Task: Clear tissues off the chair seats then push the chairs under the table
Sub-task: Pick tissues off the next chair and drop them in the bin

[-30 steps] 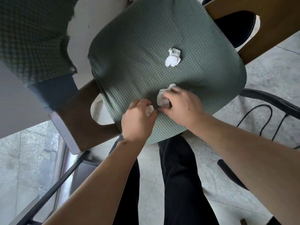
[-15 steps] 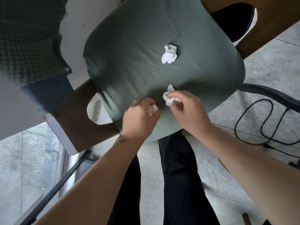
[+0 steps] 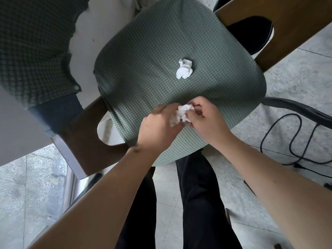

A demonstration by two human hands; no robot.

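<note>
Tissues are the concern: a crumpled white wad (image 3: 181, 115) sits between the two hands at the near edge of the green checked chair seat (image 3: 152, 69), and a second crumpled tissue (image 3: 184, 68) lies alone near the seat's middle, at about twelve o'clock from the hands and well apart from them.

The likeliest slip, as I judge it, is at the meeting of the hands. The wad looks loose and springy, and it may be more than one tissue bunched together. If one hand lets go before the other has closed round it, part of it could drop past the seat edge onto the tiled floor (image 3: 296, 83) at six o'clock. A hasty reach for the far tissue with full hands could also shed a piece.

The left hand (image 3: 158, 126) has its fingers curled round the wad's nine o'clock side; the right hand (image 3: 206, 121) pinches it from three o'clock, fingertips (image 3: 193, 106) touching the paper at its top. Both are grasping, neither released. How much paper lies inside each palm is hidden.

Further out, the wooden chair back (image 3: 287, 29) rises at about one o'clock. A second chair (image 3: 27, 51) in the same green fabric stands at ten o'clock, with the pale table (image 3: 16, 126) beside it. A black cable (image 3: 280, 133) loops on the floor at three o'clock, where a chair leg could snag it once the pushing starts.
</note>
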